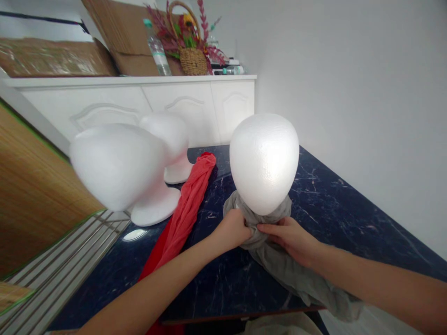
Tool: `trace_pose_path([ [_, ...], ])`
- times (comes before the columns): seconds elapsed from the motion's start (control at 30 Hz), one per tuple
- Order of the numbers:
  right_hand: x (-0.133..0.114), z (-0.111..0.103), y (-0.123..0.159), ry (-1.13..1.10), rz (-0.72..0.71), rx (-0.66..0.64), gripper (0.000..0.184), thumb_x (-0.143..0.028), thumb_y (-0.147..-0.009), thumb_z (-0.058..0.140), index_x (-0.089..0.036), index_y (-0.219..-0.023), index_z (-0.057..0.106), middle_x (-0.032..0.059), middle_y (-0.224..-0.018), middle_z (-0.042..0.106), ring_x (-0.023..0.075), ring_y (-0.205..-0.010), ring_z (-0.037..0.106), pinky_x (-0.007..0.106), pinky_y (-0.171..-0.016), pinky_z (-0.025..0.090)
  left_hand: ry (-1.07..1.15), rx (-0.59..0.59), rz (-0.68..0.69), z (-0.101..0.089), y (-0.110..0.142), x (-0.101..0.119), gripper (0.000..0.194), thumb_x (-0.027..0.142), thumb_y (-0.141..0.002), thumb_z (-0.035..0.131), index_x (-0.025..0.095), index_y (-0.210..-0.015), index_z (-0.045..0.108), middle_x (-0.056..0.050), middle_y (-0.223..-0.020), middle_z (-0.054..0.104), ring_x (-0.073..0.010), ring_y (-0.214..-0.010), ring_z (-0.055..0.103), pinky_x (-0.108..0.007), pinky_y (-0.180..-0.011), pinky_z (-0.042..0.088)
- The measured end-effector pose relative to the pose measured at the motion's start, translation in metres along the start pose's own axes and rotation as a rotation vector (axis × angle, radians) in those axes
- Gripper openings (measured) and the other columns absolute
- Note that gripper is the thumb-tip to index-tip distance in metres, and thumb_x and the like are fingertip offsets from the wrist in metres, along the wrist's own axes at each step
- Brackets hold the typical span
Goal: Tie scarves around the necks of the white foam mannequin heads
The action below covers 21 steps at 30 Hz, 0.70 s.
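Hands meet at the neck of the white egg-shaped foam head: left hand and right hand both pinch the grey fabric scarf bunched beneath it, its tail trailing across the dark marbled worktop toward the person.

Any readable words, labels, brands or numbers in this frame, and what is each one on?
None can be read.
Clear plastic water bottle with a teal cap on the white cabinet: label too blurred to read.
Second clear bottle lying on its side: nothing legible.
Brown cardboard sheets: no print visible.
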State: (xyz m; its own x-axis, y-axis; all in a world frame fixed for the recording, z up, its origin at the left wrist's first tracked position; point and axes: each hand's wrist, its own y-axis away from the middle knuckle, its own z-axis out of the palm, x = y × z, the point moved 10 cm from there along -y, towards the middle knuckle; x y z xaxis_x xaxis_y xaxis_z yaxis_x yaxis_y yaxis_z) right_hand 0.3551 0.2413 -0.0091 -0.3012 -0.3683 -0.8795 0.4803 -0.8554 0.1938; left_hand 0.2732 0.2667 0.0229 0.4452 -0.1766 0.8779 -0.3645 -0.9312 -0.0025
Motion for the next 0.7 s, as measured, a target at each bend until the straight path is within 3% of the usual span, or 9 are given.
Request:
trace_pose_path([
  [0.1, 0.003, -0.022, 0.001, 0.065, 0.065, 0.072, 0.024, -0.023, -0.068, 0.077, -0.010, -0.087, 0.071, 0.0104, -0.091, 0.071, 0.0183, -0.082, 0.067, 0.030, -0.087, 0.052, -0.209, 0.003, -0.021, -0.013, 0.001, -0.002, 0.032, 0.024, -0.067, 0.062, 0.010, -0.094, 0.070, -0.007, -0.085, 0.071, -0.0258, -0.078, 0.063, -0.036, -0.074, 0.049],
  [0.23, 0.006, -0.050, 0.004, 0.016, 0.130, 0.158, 0.011, -0.017, -0.071, 0.073, -0.012, -0.079, 0.067, 0.0079, -0.086, 0.071, 0.0141, -0.073, 0.067, 0.026, -0.078, 0.054, 0.083, -0.132, -0.099, -0.016, 0.004, -0.009, 0.036, 0.026, -0.069, 0.066, 0.011, -0.102, 0.069, -0.006, -0.090, 0.072, -0.0245, -0.087, 0.065, -0.031, -0.078, 0.049],
  [0.4, 0.006, -0.041, 0.002, -0.180, 0.139, 0.114, 0.009, -0.014, -0.080, 0.056, -0.016, -0.083, 0.064, 0.0039, -0.076, 0.069, 0.0146, -0.068, 0.065, 0.028, -0.074, 0.054, 0.467, -0.240, -0.202, -0.011, 0.008, -0.022, 0.039, 0.023, -0.068, 0.072, 0.012, -0.105, 0.068, -0.008, -0.100, 0.071, -0.0201, -0.097, 0.064, -0.029, -0.091, 0.045],
  [0.5, 0.009, -0.031, 0.003, -0.217, 0.198, 0.095, 0.019, -0.021, -0.081, 0.055, -0.017, -0.063, 0.057, -0.0018, -0.050, 0.056, 0.0108, -0.047, 0.052, 0.024, -0.056, 0.049, 0.611, -0.210, -0.272, -0.013, 0.008, -0.033, 0.040, 0.024, -0.067, 0.074, 0.013, -0.106, 0.068, -0.009, -0.103, 0.071, -0.0186, -0.094, 0.065, -0.028, -0.088, 0.047],
  [0.57, 0.004, -0.030, 0.004, -0.135, 0.203, 0.077, 0.024, -0.030, -0.079, 0.062, -0.017, -0.060, 0.056, -0.0046, -0.046, 0.050, 0.0080, -0.041, 0.043, 0.022, -0.049, 0.043, 0.634, -0.174, -0.324, -0.019, 0.009, -0.041, 0.042, 0.027, -0.066, 0.074, 0.014, -0.107, 0.068, -0.009, -0.103, 0.071, -0.0189, -0.091, 0.066, -0.028, -0.084, 0.049],
  [0.63, -0.011, -0.035, 0.004, 0.065, 0.142, 0.040, 0.018, -0.032, -0.072, 0.072, -0.016, -0.074, 0.063, -0.0037, -0.058, 0.059, 0.0081, -0.049, 0.049, 0.021, -0.054, 0.044, 0.586, -0.152, -0.365, -0.028, 0.011, -0.045, 0.042, 0.028, -0.066, 0.073, 0.014, -0.105, 0.069, -0.008, -0.099, 0.072, -0.0194, -0.087, 0.067, -0.028, -0.081, 0.050],
  [0.7, -0.029, -0.041, 0.002, 0.297, 0.057, -0.008, 0.032, -0.027, -0.063, 0.078, -0.016, -0.091, 0.066, -0.0005, -0.079, 0.067, 0.0120, -0.068, 0.060, 0.024, -0.068, 0.047, 0.498, -0.144, -0.402, -0.039, 0.016, -0.048, 0.039, 0.026, -0.066, 0.073, 0.013, -0.102, 0.071, -0.007, -0.093, 0.074, -0.0190, -0.083, 0.067, -0.026, -0.077, 0.050],
])
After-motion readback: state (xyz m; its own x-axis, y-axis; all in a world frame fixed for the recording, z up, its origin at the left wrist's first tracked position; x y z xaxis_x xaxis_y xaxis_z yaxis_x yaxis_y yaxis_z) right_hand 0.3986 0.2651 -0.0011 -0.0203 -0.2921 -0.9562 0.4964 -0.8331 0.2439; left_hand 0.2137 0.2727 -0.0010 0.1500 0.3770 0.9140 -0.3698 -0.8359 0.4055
